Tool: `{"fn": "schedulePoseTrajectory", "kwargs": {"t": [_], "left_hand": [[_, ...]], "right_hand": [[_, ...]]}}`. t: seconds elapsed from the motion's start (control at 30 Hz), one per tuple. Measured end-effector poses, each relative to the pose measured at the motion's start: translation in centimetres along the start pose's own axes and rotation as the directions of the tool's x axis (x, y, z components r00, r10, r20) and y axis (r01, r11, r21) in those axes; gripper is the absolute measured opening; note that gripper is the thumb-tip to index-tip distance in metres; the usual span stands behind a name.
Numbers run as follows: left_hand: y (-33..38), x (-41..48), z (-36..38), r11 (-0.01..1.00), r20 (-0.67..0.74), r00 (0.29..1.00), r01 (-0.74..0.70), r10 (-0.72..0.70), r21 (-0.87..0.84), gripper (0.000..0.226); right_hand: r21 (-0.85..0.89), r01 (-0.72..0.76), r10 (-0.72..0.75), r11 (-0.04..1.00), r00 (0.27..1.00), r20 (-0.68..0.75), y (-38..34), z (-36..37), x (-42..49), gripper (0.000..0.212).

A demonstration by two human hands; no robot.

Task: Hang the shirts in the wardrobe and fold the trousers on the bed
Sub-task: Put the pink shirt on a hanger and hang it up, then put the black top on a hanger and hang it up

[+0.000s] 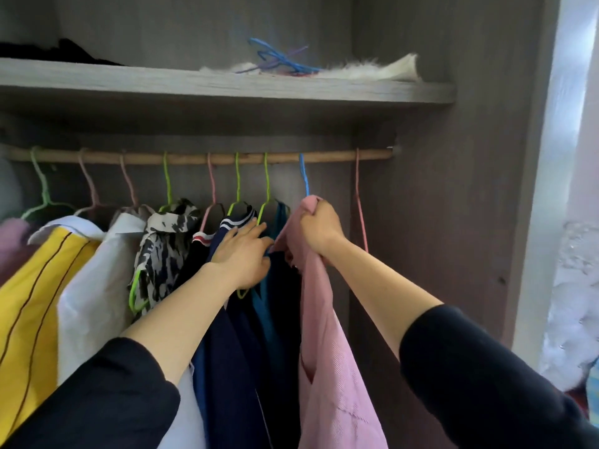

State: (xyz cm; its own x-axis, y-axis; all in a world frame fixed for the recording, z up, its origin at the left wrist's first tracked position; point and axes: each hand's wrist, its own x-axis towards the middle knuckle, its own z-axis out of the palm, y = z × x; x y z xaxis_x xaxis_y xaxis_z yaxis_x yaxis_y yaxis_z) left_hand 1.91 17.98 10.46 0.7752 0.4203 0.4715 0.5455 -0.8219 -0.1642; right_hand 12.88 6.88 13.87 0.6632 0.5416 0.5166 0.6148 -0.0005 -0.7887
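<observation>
Black sleeves (97, 400) nearest. Right hand (319, 226) — fingers curled round pink shirt (330, 367) beneath blue hanger (304, 176), hooked on rod (194, 158). Left hand (243, 254) — fingers spread against neighbouring shirts (227, 367). Risk: bunched collar may slip off once released.

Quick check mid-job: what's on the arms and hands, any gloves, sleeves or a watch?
The left hand and right hand are bare: no gloves, no watch at either wrist. The left sleeve and right sleeve are plain black fabric, leaving the forearms uncovered.
</observation>
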Motion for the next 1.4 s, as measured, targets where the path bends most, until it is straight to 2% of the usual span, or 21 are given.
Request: {"fn": "schedulePoseTrajectory", "kwargs": {"t": [0.2, 0.47, 0.53, 0.6, 0.67, 0.77, 0.83, 0.87, 0.9, 0.97, 1.0, 1.1, 1.17, 1.27, 1.4], "left_hand": [[-0.4, 2.2, 0.0, 0.995, -0.018, 0.999, -0.038, 0.037, -0.093, 0.053], [0.1, 4.5, 0.4, 0.991, -0.076, 0.996, -0.045, 0.036, -0.129, 0.052], [0.3, 5.0, 0.5, 0.991, -0.086, 0.996, -0.029, 0.017, -0.133, 0.052], [0.6, 5.3, 0.6, 0.99, -0.097, 0.995, -0.017, 0.003, -0.141, 0.055], [0.9, 5.6, 0.6, 0.988, -0.109, 0.994, -0.004, -0.013, -0.157, 0.058], [1.2, 6.0, 0.5, 0.986, -0.143, 0.989, 0.006, -0.03, -0.166, 0.06], [1.3, 6.3, 0.6, 0.985, -0.159, 0.986, 0.012, -0.04, -0.175, 0.058], [1.4, 6.4, 0.7, 0.984, -0.165, 0.985, 0.015, -0.045, -0.18, 0.057], [1.5, 6.5, 0.7, 0.983, -0.168, 0.984, 0.018, -0.049, -0.184, 0.056], [1.7, 6.6, 0.9, 0.982, -0.171, 0.984, 0.022, -0.054, -0.186, 0.055], [1.8, 6.7, 0.9, 0.982, -0.17, 0.984, 0.023, -0.055, -0.186, 0.055], [2.1, 6.9, 0.9, 0.982, -0.164, 0.985, 0.022, -0.054, -0.189, 0.055], [2.2, 6.9, 1.0, 0.982, -0.161, 0.985, 0.025, -0.056, -0.189, 0.054], [2.0, 6.9, 1.1, 0.983, -0.17, 0.984, 0.029, -0.06, -0.181, 0.053], [1.9, 6.9, 1.4, 0.983, -0.191, 0.98, 0.022, -0.057, -0.18, 0.049]], "right_hand": [[-0.013, 0.078, -0.079, 0.997, 0.997, -0.023, -1.1, 0.1, 5.3, 0.025], [-0.123, -0.007, 0.006, 0.992, 1.0, -0.009, 1.7, 1.1, 8.4, 0.028], [-0.171, 0.011, -0.005, 0.985, 0.999, 0.032, 2.7, 1.3, 8.5, 0.026], [-0.265, 0.059, -0.037, 0.963, 0.996, 0.087, 3.2, 1.0, 8.6, 0.015], [-0.345, 0.09, -0.058, 0.934, 0.993, 0.104, 3.2, 0.4, 8.9, 0.021], [-0.495, 0.089, -0.119, 0.864, 0.992, -0.03, 2.7, -1.2, 10.0, 0.033], [-0.549, 0.087, -0.216, 0.832, 0.96, -0.176, 2.8, -2.4, 10.8, 0.026], [-0.593, 0.071, -0.255, 0.802, 0.938, -0.233, 3.1, -3.1, 11.2, 0.029], [-0.651, 0.024, -0.257, 0.759, 0.93, -0.264, 3.6, -3.8, 11.4, 0.043], [-0.696, -0.094, -0.144, 0.712, 0.95, -0.276, 5.0, -4.7, 11.6, 0.066], [-0.678, -0.142, -0.061, 0.722, 0.962, -0.267, 5.6, -5.0, 11.6, 0.066], [-0.556, -0.173, 0.088, 0.813, 0.98, -0.176, 6.5, -5.6, 12.0, 0.041], [-0.482, -0.142, 0.061, 0.865, 0.982, -0.18, 6.3, -5.9, 12.2, 0.032], [-0.407, -0.107, 0.004, 0.907, 0.969, -0.246, 5.6, -6.1, 12.5, 0.03], [-0.176, -0.109, 0.064, 0.978, 0.968, -0.242, 5.2, -6.3, 13.2, 0.034]]}}
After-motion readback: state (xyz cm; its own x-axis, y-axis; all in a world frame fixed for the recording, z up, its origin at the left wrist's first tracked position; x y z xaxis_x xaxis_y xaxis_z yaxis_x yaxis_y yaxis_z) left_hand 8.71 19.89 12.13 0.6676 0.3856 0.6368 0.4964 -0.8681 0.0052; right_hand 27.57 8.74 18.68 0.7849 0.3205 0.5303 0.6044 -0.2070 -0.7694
